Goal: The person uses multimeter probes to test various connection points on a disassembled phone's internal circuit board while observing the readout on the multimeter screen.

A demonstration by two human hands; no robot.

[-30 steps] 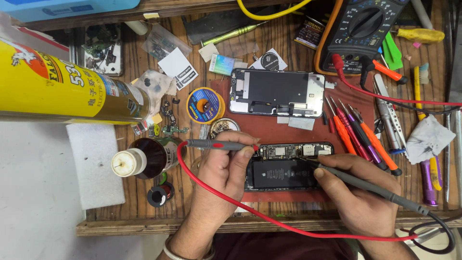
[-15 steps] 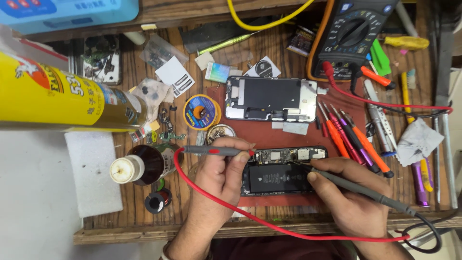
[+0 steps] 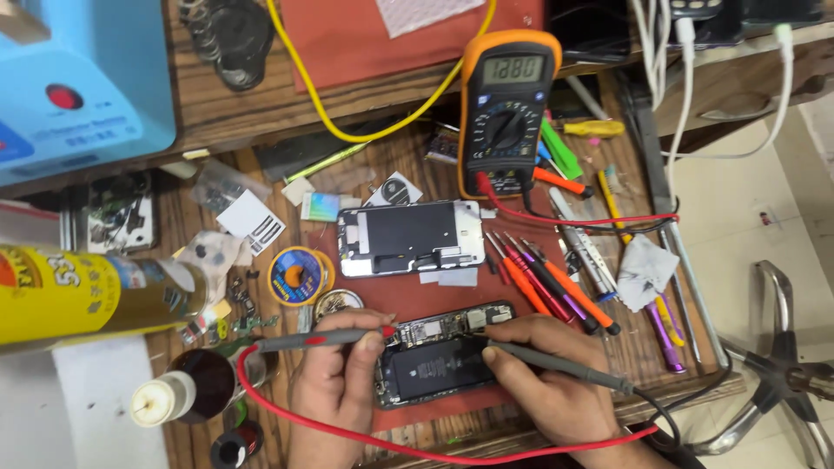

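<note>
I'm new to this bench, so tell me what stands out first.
At the near edge, the left hand and right hand each press a probe onto an opened phone lying on a red mat. Behind it, an orange-rimmed meter stands with its screen lit, red and black leads running down to the hands. At the left edge lies a big yellow spray can.

Bright even overhead light, soft shadows, mild glare on floor at right, sharp focus.
</note>
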